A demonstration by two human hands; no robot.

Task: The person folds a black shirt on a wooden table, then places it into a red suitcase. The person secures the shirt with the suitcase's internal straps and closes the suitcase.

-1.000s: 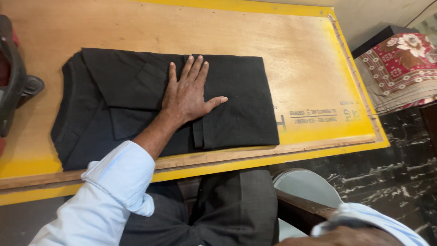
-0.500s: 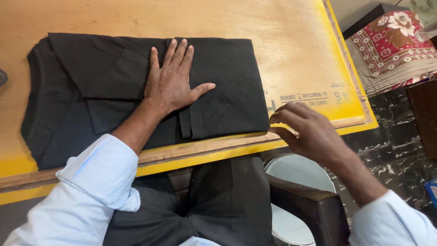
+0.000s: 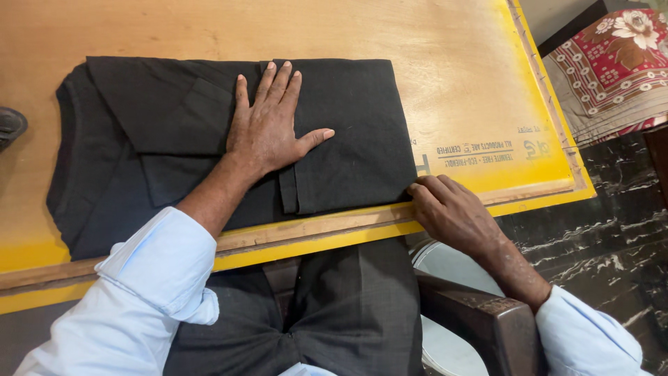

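A folded black garment (image 3: 348, 132) lies flat on a wooden board with a yellow border (image 3: 473, 83). My left hand (image 3: 268, 125) rests flat on the garment's middle, fingers spread, pressing it down. My right hand (image 3: 449, 212) sits at the board's near edge, its fingertips touching the garment's lower right corner; whether it grips the cloth is unclear. Both arms wear light blue sleeves, rolled at the cuff.
My lap in dark trousers (image 3: 334, 306) is below the board, beside a wooden chair arm (image 3: 480, 313). A dark marble floor (image 3: 591, 223) lies to the right. A red floral cloth (image 3: 612, 56) is at the upper right. A dark object (image 3: 10, 125) sits at the left edge.
My right hand came into view from below and moved up left to the garment's lower right corner. My left hand stayed pressed on the garment.
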